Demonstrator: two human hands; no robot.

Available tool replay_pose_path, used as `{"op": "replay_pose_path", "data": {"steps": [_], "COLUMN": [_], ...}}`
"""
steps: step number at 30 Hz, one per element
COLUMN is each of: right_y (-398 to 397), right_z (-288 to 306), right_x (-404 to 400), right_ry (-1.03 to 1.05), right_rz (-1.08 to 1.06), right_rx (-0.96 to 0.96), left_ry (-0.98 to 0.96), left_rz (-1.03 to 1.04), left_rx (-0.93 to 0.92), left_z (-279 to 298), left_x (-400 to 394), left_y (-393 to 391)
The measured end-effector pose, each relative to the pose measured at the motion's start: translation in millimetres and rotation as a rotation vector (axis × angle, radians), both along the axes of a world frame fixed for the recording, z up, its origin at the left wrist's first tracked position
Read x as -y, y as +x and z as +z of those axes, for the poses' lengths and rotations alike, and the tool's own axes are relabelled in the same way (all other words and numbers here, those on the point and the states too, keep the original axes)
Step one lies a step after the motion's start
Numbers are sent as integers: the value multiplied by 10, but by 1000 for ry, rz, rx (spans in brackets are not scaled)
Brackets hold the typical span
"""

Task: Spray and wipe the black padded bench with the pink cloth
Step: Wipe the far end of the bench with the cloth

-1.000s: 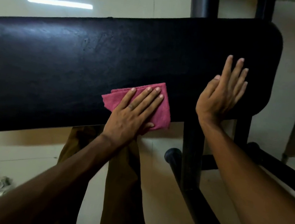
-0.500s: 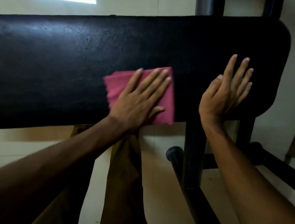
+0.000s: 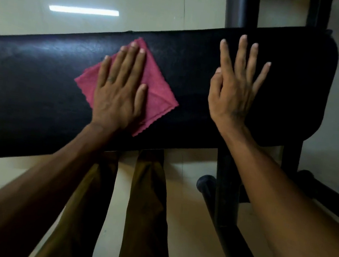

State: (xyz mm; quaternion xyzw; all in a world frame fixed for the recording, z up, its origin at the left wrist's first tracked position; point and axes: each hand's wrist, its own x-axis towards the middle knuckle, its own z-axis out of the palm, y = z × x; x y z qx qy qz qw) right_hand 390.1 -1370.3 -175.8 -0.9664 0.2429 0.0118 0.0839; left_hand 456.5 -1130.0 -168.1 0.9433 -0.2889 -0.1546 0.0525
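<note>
Two bare forearms reach up from the bottom edge, and between them hang two legs in olive-brown trousers (image 3: 143,210) over a pale tiled floor (image 3: 184,226). To the right of the legs a black tubular frame (image 3: 225,199) rises from the floor, with a rounded tube end beside it and a further bar running off to the lower right.

Beyond the legs lies the black padded bench (image 3: 29,94), a long cushion crossing the view from the left edge to a rounded end at the right. The left hand (image 3: 118,92) lies flat on the pink cloth (image 3: 159,99), fingers straight and close together, thumb alongside, pressing the cloth onto the pad; a ring shows on one finger. The cloth is folded into a square turned like a diamond, its scalloped lower edges showing, and it sits near the middle of the cushion's width with its top corner close to the far edge.

Well to the right of the cloth, the right hand (image 3: 233,93) is spread open over the pad, fingers straight and splayed, holding nothing.

Past the bench, two dark uprights (image 3: 242,7) stand against the pale floor, which carries a bright strip of reflected light (image 3: 83,10).
</note>
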Motion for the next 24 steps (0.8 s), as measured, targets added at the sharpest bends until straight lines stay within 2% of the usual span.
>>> {"op": "replay_pose_path", "data": {"steps": [5, 10, 12, 17, 24], "right_y": [-6, -5, -1, 43, 125], "right_z": [-39, -15, -13, 45, 117], "right_x": [-62, -69, -76, -104, -672], "right_ry": [-48, -43, -58, 45, 111], "right_rz": [-27, -21, -28, -65, -174], "right_rx": [26, -11, -18, -25, -55], "left_ry": [12, -84, -112, -177, -28], "left_rz": [133, -81, -105, -132, 143], "left_rx": [67, 8, -1, 59, 42], "left_z": [-9, -46, -83, -69, -19], "left_x": [369, 1005, 1058, 513, -894], "left_y": [4, 312, 387, 369, 281]}}
